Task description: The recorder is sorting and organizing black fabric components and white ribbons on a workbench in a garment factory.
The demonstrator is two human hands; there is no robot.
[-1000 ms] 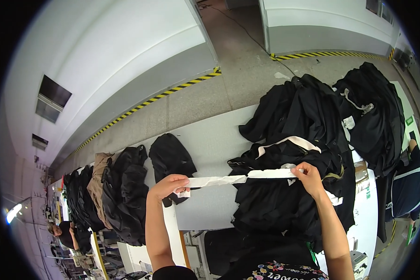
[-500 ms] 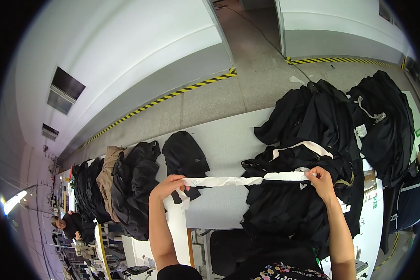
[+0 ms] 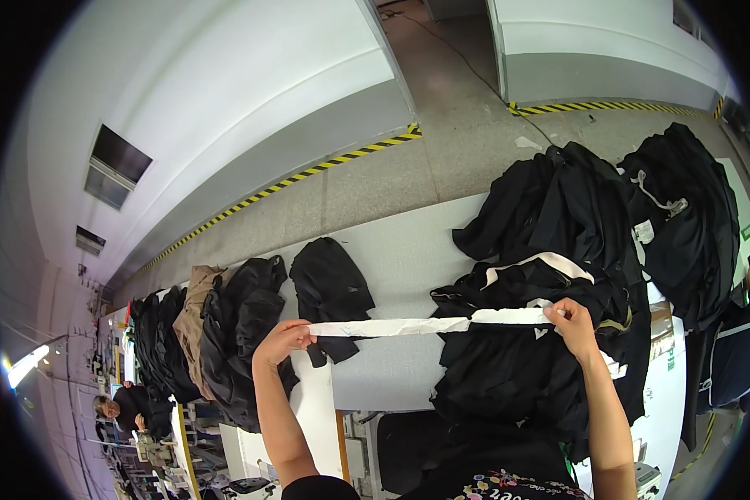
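A long, narrow white strip [image 3: 392, 327], slightly creased and perhaps cloth or paper, is stretched almost level between my hands. My left hand [image 3: 283, 342] pinches its left end, while my right hand [image 3: 573, 325] grips the other end between thumb and fingers. A small break or fold shows in the strip right of its middle. Under its right half lies a pile of black garments [image 3: 508, 379] with a pale band [image 3: 550, 264] on top. One dark garment piece [image 3: 329, 283] rests on the table just beyond my left hand.
The pale table [image 3: 408, 250] runs across in front of me. More dark clothes [image 3: 250, 300] and a tan garment [image 3: 193, 312] are heaped left; another black heap [image 3: 683, 225] lies far right. A person [image 3: 129, 407] is at the far left near sewing machines. Yellow-black tape [image 3: 308, 171] edges the wall.
My left hand has moved left, drawing the strip out longer and straighter; the loose tail below that hand no longer shows. My right hand has hardly moved.
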